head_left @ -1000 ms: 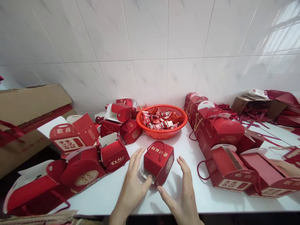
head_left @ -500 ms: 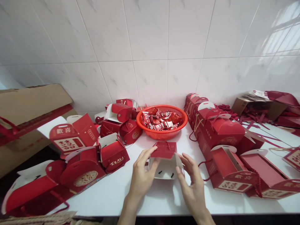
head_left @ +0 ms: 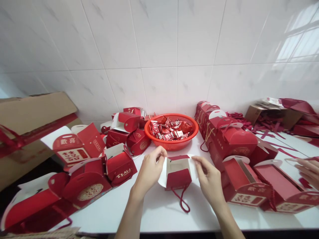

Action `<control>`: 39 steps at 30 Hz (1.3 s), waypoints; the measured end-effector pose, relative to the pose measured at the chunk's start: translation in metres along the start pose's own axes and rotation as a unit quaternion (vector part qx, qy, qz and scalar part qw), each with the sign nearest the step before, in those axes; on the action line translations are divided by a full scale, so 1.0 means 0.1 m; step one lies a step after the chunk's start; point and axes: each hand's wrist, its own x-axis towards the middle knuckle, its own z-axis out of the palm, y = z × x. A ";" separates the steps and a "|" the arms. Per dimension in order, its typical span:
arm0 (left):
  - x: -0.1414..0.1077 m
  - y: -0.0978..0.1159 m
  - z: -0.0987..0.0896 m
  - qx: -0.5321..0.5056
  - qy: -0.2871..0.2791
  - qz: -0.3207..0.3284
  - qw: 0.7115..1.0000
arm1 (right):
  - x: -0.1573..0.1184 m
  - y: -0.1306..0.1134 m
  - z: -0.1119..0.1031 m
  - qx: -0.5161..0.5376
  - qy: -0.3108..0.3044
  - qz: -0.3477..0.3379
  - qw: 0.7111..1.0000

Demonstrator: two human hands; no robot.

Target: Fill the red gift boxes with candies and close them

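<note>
Rope (head_left: 183, 205) from a small red box (head_left: 178, 179) lies in a soft loop on the white counter (head_left: 154, 217), on the side nearest the person. Just behind the loop is the box itself. It seems to rest on the counter, between the two hands, with its pale inside facing up. The left hand (head_left: 150, 170) has its fingers pinched on the left flap (head_left: 163, 173), and the right hand (head_left: 210, 181) has its fingers pinched on the right flap (head_left: 193, 170). The box looks like thin card, so it should be very light. It is likely stiff enough to stand up, but a hard squeeze could bend or crease it. The red side looks smooth and may slip a little. Good spots to hold are the flaps, close to their folds, or the side walls low down. The rope looks floppy, so it would not keep the box steady. To the left sit more red boxes (head_left: 122, 168), and to the right is another row of boxes (head_left: 245, 189), with another person's hand (head_left: 309, 170) near them at the edge. Farther back, an orange-red basket (head_left: 171, 145) holds lots of small shiny packets (head_left: 171, 128). Behind it all stands a white tiled wall (head_left: 159, 36).
</note>
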 end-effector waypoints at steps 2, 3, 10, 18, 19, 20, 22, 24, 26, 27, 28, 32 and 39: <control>0.01 -0.05 0.02 0.009 -0.031 0.010 0.999 | 0.03 0.03 0.01 -0.015 -0.012 0.000 1.000; 0.01 -0.07 0.03 0.006 -0.042 0.017 0.999 | 0.04 0.04 0.02 -0.023 -0.016 0.000 1.000; -0.05 -0.17 0.06 -0.029 -0.070 0.039 0.996 | 0.02 0.12 0.08 -0.090 -0.033 -0.033 0.995; -0.05 -0.22 0.08 -0.021 -0.081 0.019 0.996 | 0.04 -0.08 -0.10 -0.140 -0.093 -0.256 0.952; -0.05 -0.22 0.08 -0.023 -0.092 0.017 0.995 | 0.06 -0.15 -0.14 -0.132 -0.132 -0.275 0.943; -0.05 -0.22 0.08 -0.025 -0.104 0.017 0.994 | 0.09 -0.21 -0.18 -0.130 -0.177 -0.278 0.935; -0.05 -0.21 0.08 -0.029 -0.127 0.023 0.991 | 0.14 -0.34 -0.26 -0.142 -0.260 -0.250 0.922; -0.05 -0.20 0.09 -0.020 -0.145 0.027 0.989 | 0.17 -0.43 -0.32 -0.173 -0.316 -0.215 0.908; -0.05 -0.19 0.09 0.000 -0.161 0.027 0.987 | 0.18 -0.50 -0.38 -0.215 -0.341 -0.191 0.895; -0.04 -0.18 0.08 0.010 -0.166 0.023 0.986 | 0.17 -0.52 -0.39 -0.238 -0.348 -0.181 0.889; -0.04 -0.18 0.08 0.019 -0.170 0.018 0.985 | 0.17 -0.54 -0.41 -0.260 -0.356 -0.168 0.882; -0.03 -0.18 0.09 0.025 -0.175 -0.005 0.984 | 0.14 -0.58 -0.38 -0.316 -0.405 -0.106 0.851; 0.00 -0.28 0.10 -0.027 -0.190 -0.035 0.981 | 0.05 -0.02 -0.10 -0.315 -0.383 -0.150 0.855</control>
